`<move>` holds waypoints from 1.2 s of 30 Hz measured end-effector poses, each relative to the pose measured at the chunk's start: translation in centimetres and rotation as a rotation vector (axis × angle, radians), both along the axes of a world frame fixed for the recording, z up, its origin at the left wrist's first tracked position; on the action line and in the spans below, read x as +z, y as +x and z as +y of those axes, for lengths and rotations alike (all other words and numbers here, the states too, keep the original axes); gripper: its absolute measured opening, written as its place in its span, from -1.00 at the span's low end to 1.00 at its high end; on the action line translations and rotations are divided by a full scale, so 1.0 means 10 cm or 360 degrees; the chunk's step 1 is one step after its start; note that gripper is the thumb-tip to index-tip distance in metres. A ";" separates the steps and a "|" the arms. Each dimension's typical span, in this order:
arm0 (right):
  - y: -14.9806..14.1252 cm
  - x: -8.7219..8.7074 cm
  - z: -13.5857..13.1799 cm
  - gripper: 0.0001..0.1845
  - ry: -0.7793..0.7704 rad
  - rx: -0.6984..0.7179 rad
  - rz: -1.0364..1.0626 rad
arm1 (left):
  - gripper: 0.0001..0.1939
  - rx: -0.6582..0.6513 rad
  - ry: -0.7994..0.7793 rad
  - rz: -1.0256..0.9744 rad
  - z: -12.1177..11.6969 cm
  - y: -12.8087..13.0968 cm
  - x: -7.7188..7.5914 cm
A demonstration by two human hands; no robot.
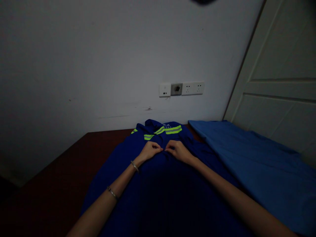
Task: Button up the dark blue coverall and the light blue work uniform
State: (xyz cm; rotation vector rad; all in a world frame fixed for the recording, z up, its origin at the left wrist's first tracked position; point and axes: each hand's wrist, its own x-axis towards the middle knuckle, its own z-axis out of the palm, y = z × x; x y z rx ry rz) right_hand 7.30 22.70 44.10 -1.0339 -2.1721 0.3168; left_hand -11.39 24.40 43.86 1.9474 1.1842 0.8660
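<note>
A dark blue work jacket (130, 161) with yellow-green and grey reflective stripes and a small white print on the chest lies spread out, its collar end toward the wall. My left hand (150, 150) pinches the jacket's front edge just below the stripes, thumb and fingertips together. Close beside it, my right hand (178, 150) pinches the cloth in the same way, with only a small gap between the two sets of fingertips. Whatever small fastening may be between them is too dark to make out. The lower part of the jacket fades into shadow.
Under the jacket is a dark red-brown tabletop (81, 158). A lighter blue cloth (247, 158) lies on the right, alongside a white panelled door (278, 79). Wall sockets (192, 88) and switches are set in the wall behind.
</note>
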 end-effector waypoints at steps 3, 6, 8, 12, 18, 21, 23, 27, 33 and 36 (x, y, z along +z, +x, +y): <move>0.00 -0.02 0.01 -0.92 -0.0120 0.0007 0.0148 | -0.79 -0.0013 -0.0008 0.0018 0.00 -0.01 0.01; -0.02 -0.06 0.02 -0.85 -0.0439 -0.0020 0.0361 | -0.80 -0.0036 0.0018 0.0067 -0.01 -0.02 0.01; -0.04 -0.10 0.04 -0.79 -0.0700 -0.0021 0.0497 | -0.79 -0.0045 0.0038 0.0117 0.00 -0.02 0.00; -0.08 -0.13 0.07 -0.77 -0.1069 -0.0080 0.0751 | -0.78 -0.0031 0.0148 0.0287 0.00 -0.02 -0.01; -0.10 -0.13 0.01 -0.87 -0.1573 -0.0228 0.1028 | -0.83 0.0014 0.0389 0.0565 -0.04 -0.01 0.00; -0.09 -0.14 0.00 -0.83 -0.1678 -0.0201 0.1064 | -0.83 0.0035 0.0394 0.0559 -0.04 -0.01 0.00; -0.08 -0.11 0.01 -0.82 -0.1652 -0.0226 0.1037 | -0.81 0.0063 0.0362 0.0531 -0.03 -0.02 0.03; -0.08 0.06 0.02 -0.86 -0.1327 -0.0277 0.0844 | -0.77 0.0109 0.0374 0.0410 -0.06 -0.06 0.22; -0.08 0.18 -0.29 -0.90 -0.0957 -0.0034 0.0352 | -0.81 -0.0091 0.0265 0.0461 -0.37 -0.18 0.50; -0.07 0.07 -0.51 -0.85 -0.0977 0.0094 0.0160 | -0.83 -0.0379 0.0049 0.0602 -0.59 -0.24 0.40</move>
